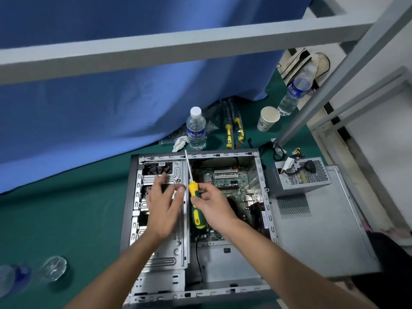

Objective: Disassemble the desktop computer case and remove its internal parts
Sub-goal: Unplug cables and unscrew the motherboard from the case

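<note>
Head view shows our right hand (211, 202) pinching a yellow-green plastic-handled screwdriver (195, 207) over the open grey metal computer case (198, 221) on the green-covered desk (66, 210); left hand (163, 205) spread open on the drive cage (165, 219). Next, we judge, seat the tip on a cage screw. Blue curtain (111, 85) behind.

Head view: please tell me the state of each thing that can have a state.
Computer case: open, lying on its side.
Power supply: out of the case.
Screwdriver: held by the right hand.
Left hand: open, above the drive cage.
Bottle: upright, capped.
Paper cup: upright.
</note>
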